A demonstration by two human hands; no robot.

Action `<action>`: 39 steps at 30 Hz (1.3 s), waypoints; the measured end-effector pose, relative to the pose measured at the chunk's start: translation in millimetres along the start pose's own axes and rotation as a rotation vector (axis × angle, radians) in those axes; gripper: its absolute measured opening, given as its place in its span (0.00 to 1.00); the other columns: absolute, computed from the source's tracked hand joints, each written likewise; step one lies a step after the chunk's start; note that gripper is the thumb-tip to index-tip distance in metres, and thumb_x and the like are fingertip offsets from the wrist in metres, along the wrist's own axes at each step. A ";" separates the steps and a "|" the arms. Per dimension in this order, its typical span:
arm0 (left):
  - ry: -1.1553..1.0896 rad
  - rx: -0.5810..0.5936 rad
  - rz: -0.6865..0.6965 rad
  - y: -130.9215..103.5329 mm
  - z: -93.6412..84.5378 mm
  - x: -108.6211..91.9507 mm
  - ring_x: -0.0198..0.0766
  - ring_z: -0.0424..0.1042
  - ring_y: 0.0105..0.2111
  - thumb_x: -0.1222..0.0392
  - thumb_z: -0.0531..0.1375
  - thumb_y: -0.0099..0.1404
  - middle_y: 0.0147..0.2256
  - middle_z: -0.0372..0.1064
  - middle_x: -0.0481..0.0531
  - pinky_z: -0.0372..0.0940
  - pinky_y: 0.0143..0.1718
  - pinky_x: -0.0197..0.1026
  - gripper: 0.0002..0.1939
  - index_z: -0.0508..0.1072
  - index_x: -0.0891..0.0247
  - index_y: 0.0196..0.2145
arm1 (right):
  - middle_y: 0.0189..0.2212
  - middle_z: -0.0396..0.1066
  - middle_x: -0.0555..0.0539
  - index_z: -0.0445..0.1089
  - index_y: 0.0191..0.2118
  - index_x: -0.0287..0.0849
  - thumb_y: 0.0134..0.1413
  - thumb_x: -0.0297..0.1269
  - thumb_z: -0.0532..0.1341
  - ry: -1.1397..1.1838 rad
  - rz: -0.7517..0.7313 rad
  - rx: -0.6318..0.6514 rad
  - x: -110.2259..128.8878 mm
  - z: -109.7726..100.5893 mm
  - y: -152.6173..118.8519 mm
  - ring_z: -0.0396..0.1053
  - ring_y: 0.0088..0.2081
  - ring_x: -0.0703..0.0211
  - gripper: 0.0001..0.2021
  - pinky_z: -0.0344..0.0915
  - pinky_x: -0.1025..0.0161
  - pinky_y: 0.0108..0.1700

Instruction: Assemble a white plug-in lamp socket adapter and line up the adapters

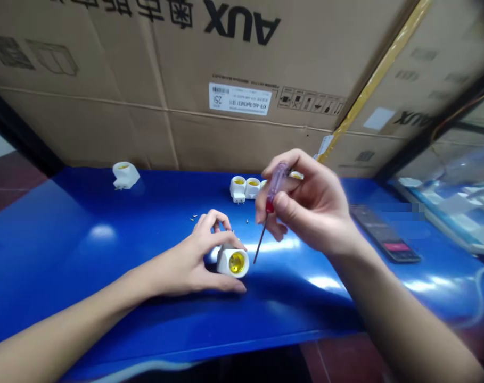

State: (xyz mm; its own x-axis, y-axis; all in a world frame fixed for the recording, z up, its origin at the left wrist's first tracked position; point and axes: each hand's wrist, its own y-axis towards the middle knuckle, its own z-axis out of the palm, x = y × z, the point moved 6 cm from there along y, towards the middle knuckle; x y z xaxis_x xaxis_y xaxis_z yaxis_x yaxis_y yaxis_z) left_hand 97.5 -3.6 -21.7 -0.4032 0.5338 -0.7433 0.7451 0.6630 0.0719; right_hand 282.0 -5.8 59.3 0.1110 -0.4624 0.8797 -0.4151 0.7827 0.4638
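Screwdriver [274,190] upright but tilted in the right hand [319,213], fingers pinching its purple handle, tip down just beside the white lamp socket [229,261]. Around that socket, on the blue tabletop [106,266], the left hand [196,258] with thumb and fingers curled to either side, yellow opening towards the camera. Beyond, small screws [193,218] and a row of similar sockets [245,188]; far left, a single socket [125,175]; at right, a phone [385,234].

Row of lamp sockets [238,189] on table [85,271], carton [194,135] behind, phone [385,234] right, small screw [247,221] before row
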 end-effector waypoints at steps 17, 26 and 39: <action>0.034 0.013 0.041 -1.3 1.0 3.9 0.50 0.66 0.51 0.48 0.78 0.57 0.49 0.67 0.52 0.71 0.56 0.52 0.26 0.79 0.55 0.50 | 0.41 0.77 0.48 0.70 0.49 0.44 0.66 0.20 0.58 -0.266 -0.135 0.311 -12.7 38.3 -8.8 0.75 0.37 0.63 0.13 0.72 0.67 0.40; -0.019 0.043 0.038 -1.1 3.6 6.1 0.50 0.66 0.48 0.42 0.78 0.58 0.44 0.68 0.53 0.70 0.48 0.49 0.27 0.76 0.57 0.47 | 0.39 0.79 0.47 0.70 0.49 0.45 0.68 0.25 0.60 -0.285 -0.071 0.310 -15.6 35.7 -10.1 0.76 0.36 0.61 0.10 0.74 0.66 0.39; 0.056 0.105 0.069 -6.7 -2.4 -8.0 0.48 0.70 0.46 0.62 0.70 0.59 0.45 0.72 0.50 0.65 0.62 0.54 0.23 0.75 0.54 0.52 | 0.37 0.77 0.47 0.70 0.50 0.45 0.68 0.25 0.59 -0.301 -0.052 0.318 -17.0 36.5 -12.6 0.74 0.34 0.60 0.11 0.72 0.66 0.39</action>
State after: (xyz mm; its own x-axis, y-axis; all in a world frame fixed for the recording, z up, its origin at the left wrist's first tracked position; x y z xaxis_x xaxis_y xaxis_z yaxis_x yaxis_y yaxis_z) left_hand 94.5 -11.0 -14.7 -0.3756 0.6068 -0.7005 0.8226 0.5665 0.0496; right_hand 252.4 -23.0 34.7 -0.1089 -0.6354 0.7644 -0.6786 0.6095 0.4100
